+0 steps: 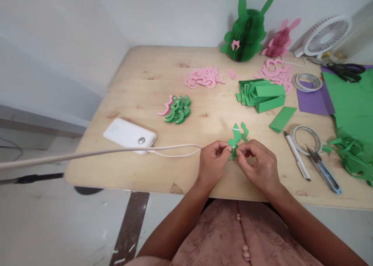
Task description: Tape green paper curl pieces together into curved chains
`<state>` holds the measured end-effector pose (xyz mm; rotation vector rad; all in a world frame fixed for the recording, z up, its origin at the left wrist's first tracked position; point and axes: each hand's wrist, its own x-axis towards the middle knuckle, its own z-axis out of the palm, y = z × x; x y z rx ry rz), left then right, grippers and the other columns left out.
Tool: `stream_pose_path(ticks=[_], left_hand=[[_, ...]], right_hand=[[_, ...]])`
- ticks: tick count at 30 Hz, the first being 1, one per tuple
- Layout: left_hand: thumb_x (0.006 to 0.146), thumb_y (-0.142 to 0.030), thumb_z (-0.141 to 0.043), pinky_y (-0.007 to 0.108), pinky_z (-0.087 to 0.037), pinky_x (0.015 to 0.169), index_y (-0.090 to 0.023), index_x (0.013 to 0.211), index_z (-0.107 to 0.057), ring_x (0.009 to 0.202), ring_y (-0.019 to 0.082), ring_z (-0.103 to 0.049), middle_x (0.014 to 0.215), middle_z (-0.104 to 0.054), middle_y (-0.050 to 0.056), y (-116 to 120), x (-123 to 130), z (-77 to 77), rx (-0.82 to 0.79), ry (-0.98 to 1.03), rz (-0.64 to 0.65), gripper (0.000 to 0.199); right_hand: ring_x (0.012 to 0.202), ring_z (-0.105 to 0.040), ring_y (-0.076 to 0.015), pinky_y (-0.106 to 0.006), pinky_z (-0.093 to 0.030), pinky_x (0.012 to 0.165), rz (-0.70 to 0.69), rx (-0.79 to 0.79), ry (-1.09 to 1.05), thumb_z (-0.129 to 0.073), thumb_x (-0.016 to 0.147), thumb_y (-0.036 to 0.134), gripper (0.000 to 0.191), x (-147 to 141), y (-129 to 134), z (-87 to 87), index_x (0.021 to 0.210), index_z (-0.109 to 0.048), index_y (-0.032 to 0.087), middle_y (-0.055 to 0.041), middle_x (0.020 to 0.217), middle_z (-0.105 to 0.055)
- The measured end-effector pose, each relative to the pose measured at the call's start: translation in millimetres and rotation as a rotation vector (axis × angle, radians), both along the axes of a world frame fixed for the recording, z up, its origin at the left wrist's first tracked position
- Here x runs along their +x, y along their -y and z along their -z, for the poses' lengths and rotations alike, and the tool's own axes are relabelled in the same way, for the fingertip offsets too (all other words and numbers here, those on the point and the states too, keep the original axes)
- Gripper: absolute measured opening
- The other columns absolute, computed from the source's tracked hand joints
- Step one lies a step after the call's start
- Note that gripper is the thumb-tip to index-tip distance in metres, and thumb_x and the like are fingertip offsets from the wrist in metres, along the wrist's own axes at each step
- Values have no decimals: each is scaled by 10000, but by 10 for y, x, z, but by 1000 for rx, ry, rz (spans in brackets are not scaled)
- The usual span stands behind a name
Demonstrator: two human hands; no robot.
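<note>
Near the table's front edge, my left hand (215,159) pinches a small curved green paper cutout (234,136) that carries white strips. My right hand (258,163) has its thumb and fingers closed at the right edge of the same cutout; whether a bit of tape is between them is too small to tell. Just behind my right fingers lies another curved green paper piece (244,130). Further back to the left is a cluster of curved green paper pieces (178,110) with white strips, and a pink curved piece (167,106) beside it.
Left: a white power bank (128,134) with a cable (175,146). Right: folded green paper (262,95), tape rolls (307,82), a pen (297,157), a blue cutter (325,171), black-handled scissors (346,70). Behind: pink cutouts (204,78), a green paper rabbit (247,35), a white fan (326,37).
</note>
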<state>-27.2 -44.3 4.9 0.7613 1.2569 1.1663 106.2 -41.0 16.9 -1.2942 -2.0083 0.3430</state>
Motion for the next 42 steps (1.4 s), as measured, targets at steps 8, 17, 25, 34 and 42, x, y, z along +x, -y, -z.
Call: stream_pose_path(ticks=[8,17,25,34,42], left_hand=[[712,-231,-633,217,-453,623,-152,664,-662,611,106,-564,641,-655,-3,3,4,-5,2,-3,5,97],[706,-239,-631,233,-468,626,-153,656,-657,615,118,-572,646,-659,2,4,4,-7,3,-7,13,103],[704,-233,-632,228,-462,628,-156,652,-659,607,111,-571,640,-660,-3,0,4,-21,-2,7,12,98],[711,-209,-629,228,-467,621,-154,635,-663,591,109,-570,616,-654,-9,1,-3,-26,12,18,19,99],[696,-197,-641,222,-457,626,-154,623,-654,590,103,-559,618,-648,-16,1,-5,-33,-5,9,4,86]], right_hand=[[617,-525,-121,-249,-427,592,-21,47,61,-538,820,116,113,-9,13,18,739,-532,195,3,646,-567],[616,-517,-124,-254,-422,593,-31,67,68,-535,814,109,112,-13,14,38,740,-538,193,-2,648,-568],[624,-534,-142,-270,-435,602,-37,87,106,-537,801,106,108,-13,27,30,743,-541,197,-16,652,-582],[631,-553,-152,-277,-441,613,-51,140,148,-552,789,95,115,-7,33,38,741,-547,200,-21,652,-595],[621,-544,-135,-261,-444,592,-9,29,32,-537,820,126,99,-14,30,9,758,-543,204,-8,663,-590]])
